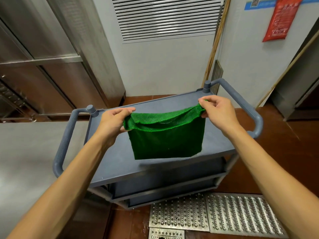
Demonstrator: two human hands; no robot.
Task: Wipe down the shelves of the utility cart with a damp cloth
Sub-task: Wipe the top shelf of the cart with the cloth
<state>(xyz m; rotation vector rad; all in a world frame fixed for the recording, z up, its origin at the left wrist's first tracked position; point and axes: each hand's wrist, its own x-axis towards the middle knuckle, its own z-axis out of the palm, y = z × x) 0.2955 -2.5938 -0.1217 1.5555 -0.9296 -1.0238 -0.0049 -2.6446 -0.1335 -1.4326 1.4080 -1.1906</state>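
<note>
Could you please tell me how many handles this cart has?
2: the left handle at one end of the cart, the right handle at the other.

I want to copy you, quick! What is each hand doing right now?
Left hand: pinches the left top corner of the cloth.
Right hand: pinches the right top corner of the cloth, held up over the cart.

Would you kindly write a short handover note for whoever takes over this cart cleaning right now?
Left hand: pinches the green cloth at its upper left corner.
Right hand: pinches its upper right corner.
Cloth: hangs folded between both grips, above the top shelf of the grey utility cart.
Done: no wiping visible yet.
Left: wipe the top shelf, then the lower shelves.
</note>
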